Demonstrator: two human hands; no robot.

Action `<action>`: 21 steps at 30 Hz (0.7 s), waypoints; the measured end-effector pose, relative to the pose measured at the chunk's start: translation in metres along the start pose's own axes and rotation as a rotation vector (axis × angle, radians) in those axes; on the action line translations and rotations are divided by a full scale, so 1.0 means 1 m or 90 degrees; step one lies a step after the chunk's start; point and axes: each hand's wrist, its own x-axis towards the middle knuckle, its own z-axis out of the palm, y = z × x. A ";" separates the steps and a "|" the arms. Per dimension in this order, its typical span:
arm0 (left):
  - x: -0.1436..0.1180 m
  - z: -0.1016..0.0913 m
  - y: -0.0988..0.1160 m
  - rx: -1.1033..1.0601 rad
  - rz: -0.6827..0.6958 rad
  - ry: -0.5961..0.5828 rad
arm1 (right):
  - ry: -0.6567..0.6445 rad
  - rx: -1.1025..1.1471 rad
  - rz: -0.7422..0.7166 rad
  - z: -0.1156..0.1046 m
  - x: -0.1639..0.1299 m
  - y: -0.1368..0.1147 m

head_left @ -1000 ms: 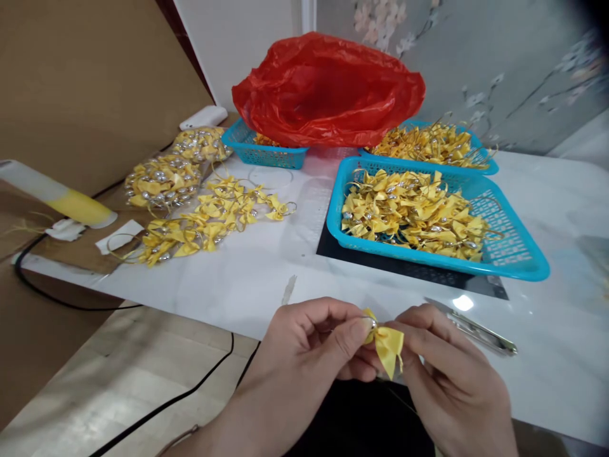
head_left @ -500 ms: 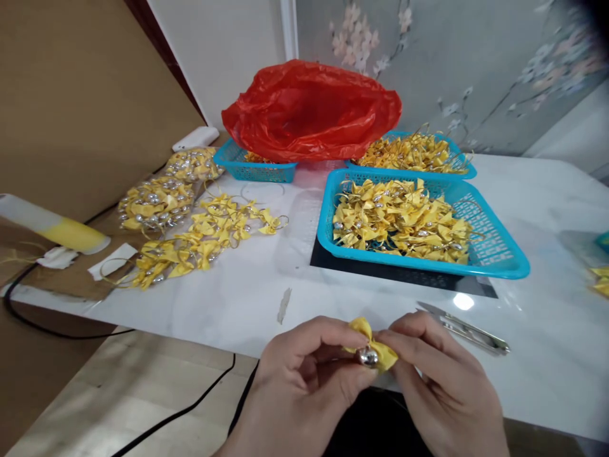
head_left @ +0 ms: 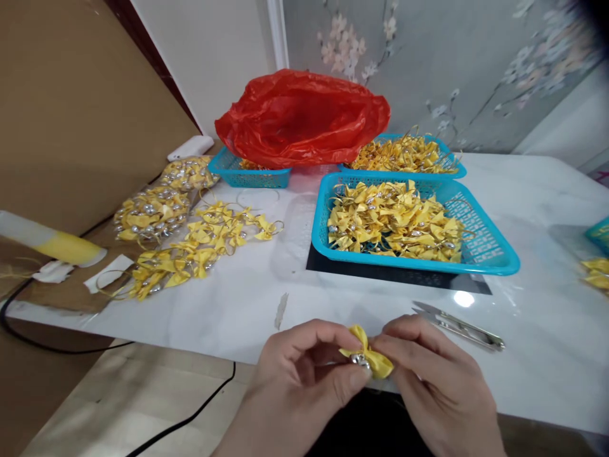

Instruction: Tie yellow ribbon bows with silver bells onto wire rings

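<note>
Over the table's front edge, both hands hold one small yellow ribbon bow (head_left: 379,364) with a silver bell (head_left: 360,361) at its centre. My left hand (head_left: 304,381) pinches the bell and the bow's left side between thumb and forefinger. At the bow's right loop, my right hand (head_left: 440,374) has its thumb and fingers closed on the ribbon; its fingertips are partly hidden. Just beyond my right hand lies a pair of metal thread snips (head_left: 459,325) on the white table.
A blue basket (head_left: 495,251) of yellow bows stands beyond my hands. Behind it are a second blue basket (head_left: 464,170) and a red plastic bag (head_left: 304,120) over another. Loose bows (head_left: 190,260), bagged bows (head_left: 152,212) and a yellow-white roll (head_left: 57,238) lie at left.
The view has shifted slightly. Between my fingers the bow has turned a little, and my left thumb now covers more of the bell. Both hands keep their hold.
</note>
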 end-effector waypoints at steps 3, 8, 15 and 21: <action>0.004 -0.003 -0.001 0.040 -0.019 -0.011 | -0.014 -0.007 0.007 0.001 0.001 -0.001; 0.007 -0.007 -0.008 0.058 0.012 0.051 | -0.002 -0.039 0.036 -0.004 0.004 -0.007; 0.004 0.002 -0.010 0.270 0.189 0.182 | 0.004 -0.139 -0.096 -0.007 0.011 -0.022; 0.007 -0.005 -0.015 0.315 0.280 0.148 | -0.027 -0.170 -0.239 0.008 0.030 -0.027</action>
